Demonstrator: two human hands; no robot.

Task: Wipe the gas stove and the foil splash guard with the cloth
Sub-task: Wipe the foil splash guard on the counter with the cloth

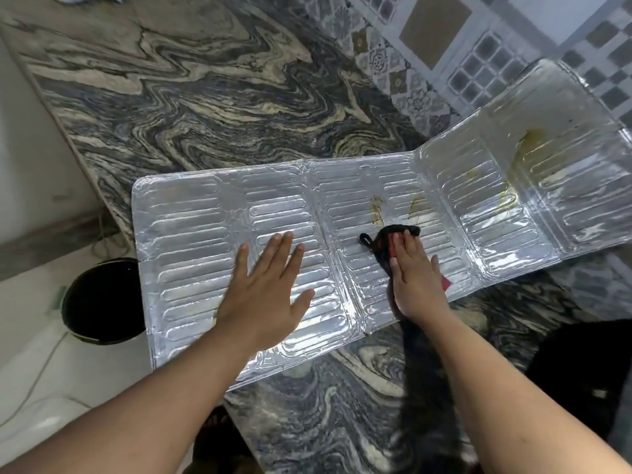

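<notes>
Both forearms reach in from six o'clock over the marbled counter (212,107). My left hand (265,292) lies flat, fingers spread wide, pressing the foil splash guard (191,241), which is unfolded across the counter. My right hand (415,278) presses flat on the black-and-red cloth (378,244), just right of the centre fold. At twelve o'clock from the cloth I see yellowish stains (376,208); more sit at two o'clock on the raised panel against the tiled wall (478,63). At nine o'clock, off the counter edge, is a dark round object (102,302).
</notes>
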